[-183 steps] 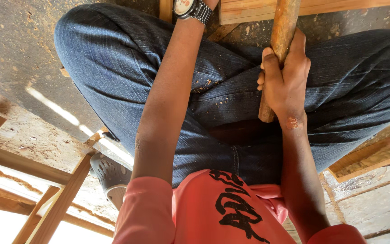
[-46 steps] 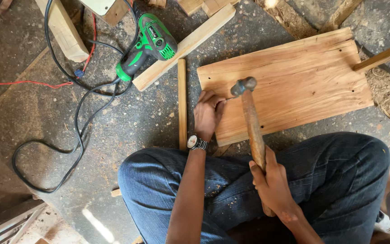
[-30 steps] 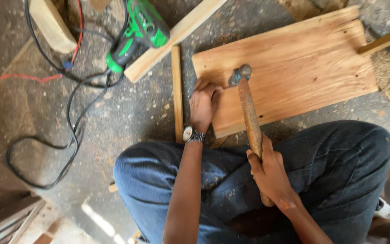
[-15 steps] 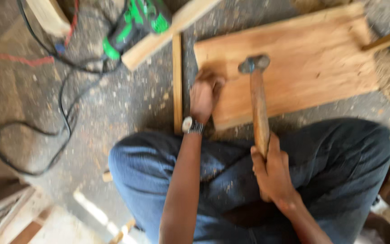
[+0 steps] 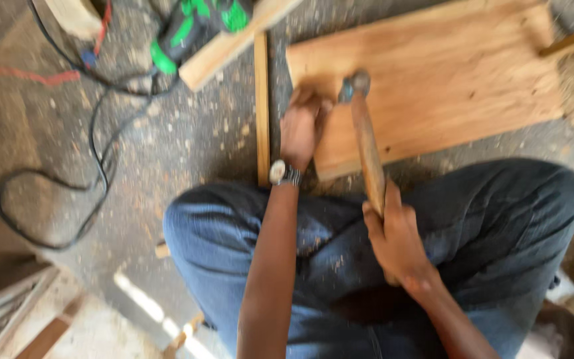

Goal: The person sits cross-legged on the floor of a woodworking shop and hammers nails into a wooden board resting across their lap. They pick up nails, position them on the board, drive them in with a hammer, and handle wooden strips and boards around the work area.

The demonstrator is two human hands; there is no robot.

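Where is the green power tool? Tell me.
In the head view, the green power tool lies at the top edge, left of the wooden board, against a wooden strip, above its black cable.

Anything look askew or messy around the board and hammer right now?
Loose black cable sprawls in loops across the sawdust-strewn floor, and a green power tool lies tipped against a timber strip. The flat wooden board under the wooden-handled hammer looks undamaged.

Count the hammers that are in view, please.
1. The hammer is held by the right hand; its head is above the wooden board, near the left hand. Others may be hidden.
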